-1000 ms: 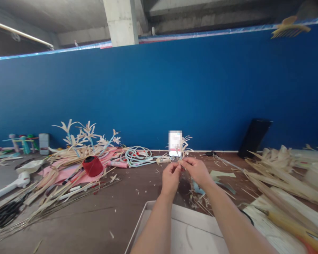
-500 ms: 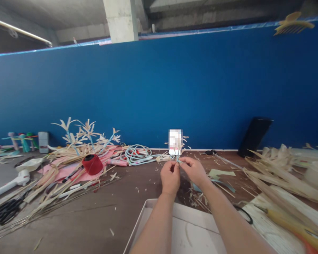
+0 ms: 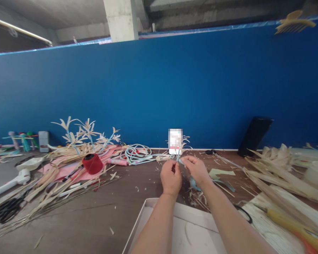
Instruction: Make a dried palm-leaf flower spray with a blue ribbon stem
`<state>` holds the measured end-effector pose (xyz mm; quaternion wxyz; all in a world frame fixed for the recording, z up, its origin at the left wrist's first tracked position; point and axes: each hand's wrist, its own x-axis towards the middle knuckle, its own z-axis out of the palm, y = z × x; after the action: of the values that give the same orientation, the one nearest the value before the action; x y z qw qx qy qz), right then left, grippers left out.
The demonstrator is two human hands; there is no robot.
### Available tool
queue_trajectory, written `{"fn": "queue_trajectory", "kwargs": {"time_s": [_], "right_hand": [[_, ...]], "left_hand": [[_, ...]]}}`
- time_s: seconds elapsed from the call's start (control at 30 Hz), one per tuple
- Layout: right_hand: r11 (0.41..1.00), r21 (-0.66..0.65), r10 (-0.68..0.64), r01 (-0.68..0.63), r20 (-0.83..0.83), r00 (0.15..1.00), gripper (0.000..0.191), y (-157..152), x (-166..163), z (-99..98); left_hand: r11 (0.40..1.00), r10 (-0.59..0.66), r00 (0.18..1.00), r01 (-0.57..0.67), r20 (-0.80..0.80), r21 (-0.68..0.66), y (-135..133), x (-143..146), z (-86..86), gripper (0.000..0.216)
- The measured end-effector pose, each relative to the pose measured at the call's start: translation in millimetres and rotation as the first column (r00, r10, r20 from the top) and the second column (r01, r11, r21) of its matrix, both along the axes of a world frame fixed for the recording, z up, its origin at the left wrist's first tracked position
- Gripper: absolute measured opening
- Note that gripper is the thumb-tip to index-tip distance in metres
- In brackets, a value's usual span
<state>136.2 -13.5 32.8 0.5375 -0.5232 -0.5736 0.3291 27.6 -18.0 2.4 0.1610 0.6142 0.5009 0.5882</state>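
Clearly, the left hand (image 3: 171,178) is the nearer one: its thumb and fingertip are pinched together on the stem of the pale flower (image 3: 178,153), which stands roughly upright at the far side of the tabletop (image 3: 137,208), just beyond the fingertips. From the right hand (image 3: 181,160) the stem lies just left; those fingertips are drawn close together, their hold uncertain. Compared with a second ago, the stem's blue now shows above the fingers

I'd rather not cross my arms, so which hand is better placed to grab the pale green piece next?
Probably your right hand: the pale green piece lies just to its right, while your left hand is farther off, pinching the light blue stem.
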Motion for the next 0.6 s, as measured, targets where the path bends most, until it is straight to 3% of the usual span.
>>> {"fn": "queue_trajectory", "kwargs": {"time_s": [0.33, 0.47, 0.6], "right_hand": [[0.998, 0.03, 0.049, -0.056, 0.184, 0.982, 0.028, 2.9, 1.0, 4.4], [0.996, 0.09, -0.022, -0.004, 0.286, 0.958, 0.025, 2.4, 0.8, 4.0], [0.966, 0.252, -0.139, 0.052, 0.341, 0.93, 0.021, 4.2, 1.1, 0.2]], "left_hand": [[1.0, -0.007, 1.0, 0.008, -0.023, 0.022, 0.9, -1.0, 0.3, 0.015], [0.999, -0.006, 0.999, 0.008, -0.048, 0.033, -0.4, -0.9, 0.0, 0.014], [0.999, 0.003, 0.998, 0.0, -0.068, 0.05, -0.8, -0.2, -0.1, 0.013]]}}
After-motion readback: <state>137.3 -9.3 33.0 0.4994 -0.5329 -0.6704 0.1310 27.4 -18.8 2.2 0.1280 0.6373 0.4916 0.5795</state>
